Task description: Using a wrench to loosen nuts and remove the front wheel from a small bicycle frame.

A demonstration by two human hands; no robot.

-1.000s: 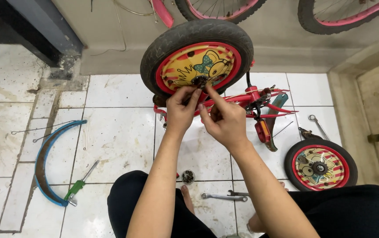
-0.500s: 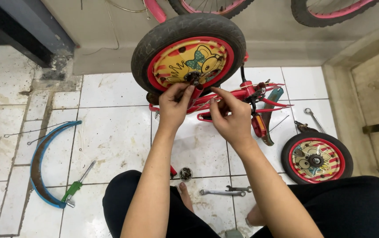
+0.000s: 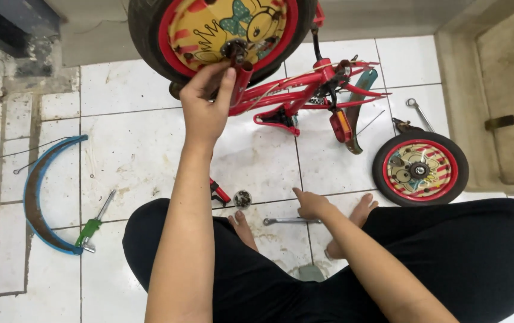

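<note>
A spanner [image 3: 285, 221] lies flat on the white tiled floor [image 3: 131, 149] at lower centre of the frame, its long axis running left to right, its right end just under the fingertips of the right hand [image 3: 312, 204], which reaches down from the lower right with fingers bent toward the tool; whether it has closed on the handle yet cannot be told from this angle. The left hand [image 3: 206, 104] is up at top centre, well apart from the spanner, fingers and thumb curled around the red fork end at the hub of a small bicycle wheel [image 3: 221, 30] with a yellow cartoon disc and red rim, so the right hand is plainly the nearer of the two. The wheel is cut off by the top edge of the frame, and the axle nut is partly hidden behind the left fingers. The red frame [image 3: 304, 90] of the upturned child's bicycle stretches to the right of it. A second small wheel [image 3: 420, 169] lies flat at right, with another spanner [image 3: 418, 112] beyond it. At left rest a blue mudguard [image 3: 35, 197] and a green-handled screwdriver [image 3: 92, 225]. A small round metal part [image 3: 242, 199] and a red-handled tool [image 3: 218, 192], half hidden by the left forearm, sit just left of the spanner, near the person's bare toes.
</note>
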